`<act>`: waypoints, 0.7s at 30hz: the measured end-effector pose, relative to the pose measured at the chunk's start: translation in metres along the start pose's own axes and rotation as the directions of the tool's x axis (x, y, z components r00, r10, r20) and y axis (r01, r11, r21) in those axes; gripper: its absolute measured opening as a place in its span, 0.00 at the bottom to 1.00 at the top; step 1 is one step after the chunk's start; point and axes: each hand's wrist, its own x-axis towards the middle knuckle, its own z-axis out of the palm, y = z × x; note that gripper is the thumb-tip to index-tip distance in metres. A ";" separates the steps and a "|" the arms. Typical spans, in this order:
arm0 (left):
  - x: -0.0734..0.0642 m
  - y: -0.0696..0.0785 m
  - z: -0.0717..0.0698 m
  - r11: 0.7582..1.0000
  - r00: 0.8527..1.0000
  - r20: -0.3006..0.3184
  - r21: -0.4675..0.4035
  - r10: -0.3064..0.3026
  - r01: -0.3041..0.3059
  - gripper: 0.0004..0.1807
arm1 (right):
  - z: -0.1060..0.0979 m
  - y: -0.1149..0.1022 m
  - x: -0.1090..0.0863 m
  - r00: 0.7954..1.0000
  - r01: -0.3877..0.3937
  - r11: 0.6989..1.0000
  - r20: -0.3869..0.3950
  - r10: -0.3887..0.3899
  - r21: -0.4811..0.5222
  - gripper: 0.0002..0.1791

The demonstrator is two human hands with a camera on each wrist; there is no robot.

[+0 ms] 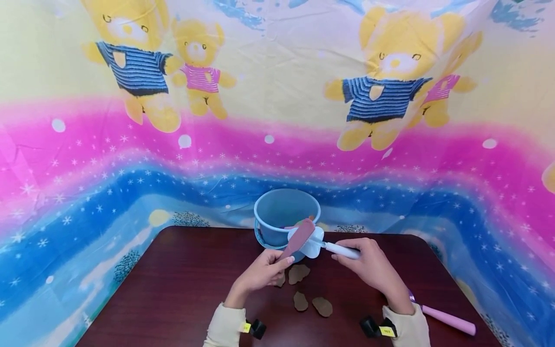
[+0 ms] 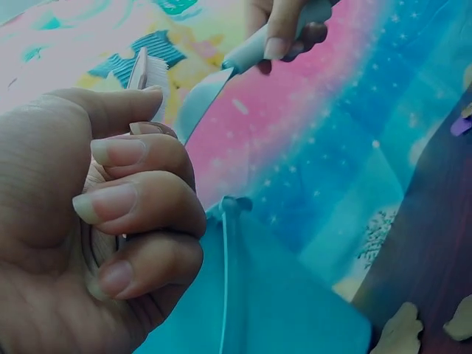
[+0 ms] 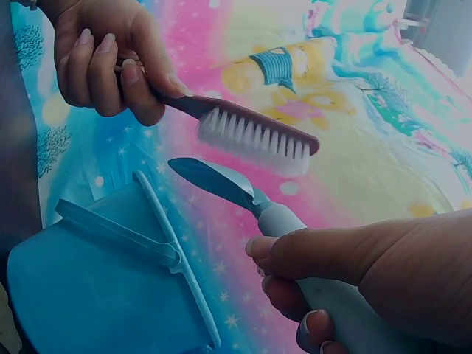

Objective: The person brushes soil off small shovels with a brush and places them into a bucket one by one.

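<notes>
So here's what's up: 2 bare hands working at the far side of a dark reddish-brown table (image 1: 182,284). The left hand (image 1: 265,271) has its fingers curled round the handle of a brush (image 1: 300,237), with the thumb pressed along it. The brush has a dull pink back and white bristles, and those bristles point down toward the shovel.

The right hand (image 1: 368,262) is wrapped around the white handle of that small shovel (image 1: 331,247), thumb along the top, with the pale blue blade aimed at the brush. They're super close, but the right wrist view shows a little gap between bristles and blade.

From the head view, the brush and blade overlap the near rim of a blue bucket (image 1: 277,212), which has its carry handle hanging down the near side. There's some colorful stuff inside, but the shovel and brush cover a lot of it, so I can't really tell what it is.

Also on the table: 4 flat brown pieces (image 1: 323,307) near the left hand, 1 partly hidden behind it. Off to the right, near the right forearm, lies a pink-handled tool (image 1: 449,319).
</notes>
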 end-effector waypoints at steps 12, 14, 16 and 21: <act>0.005 -0.005 0.009 0.996 0.998 -0.006 0.057 -0.063 0.063 0.19 | 0.001 0.001 0.001 1.000 0.006 1.000 0.008 -0.006 0.001 0.11; 0.005 -0.006 0.008 0.996 0.997 -0.014 0.049 -0.078 0.079 0.19 | 0.000 0.001 0.001 1.000 -0.002 1.000 0.019 0.002 0.006 0.11; 0.004 -0.007 0.006 0.995 0.996 -0.015 0.035 -0.088 0.089 0.19 | 0.000 0.001 0.001 1.000 -0.008 1.000 0.026 0.007 0.004 0.10; 0.002 -0.010 0.000 0.995 0.995 -0.016 0.021 -0.100 0.101 0.19 | 0.001 0.001 0.001 0.999 -0.021 1.000 0.031 0.021 0.003 0.09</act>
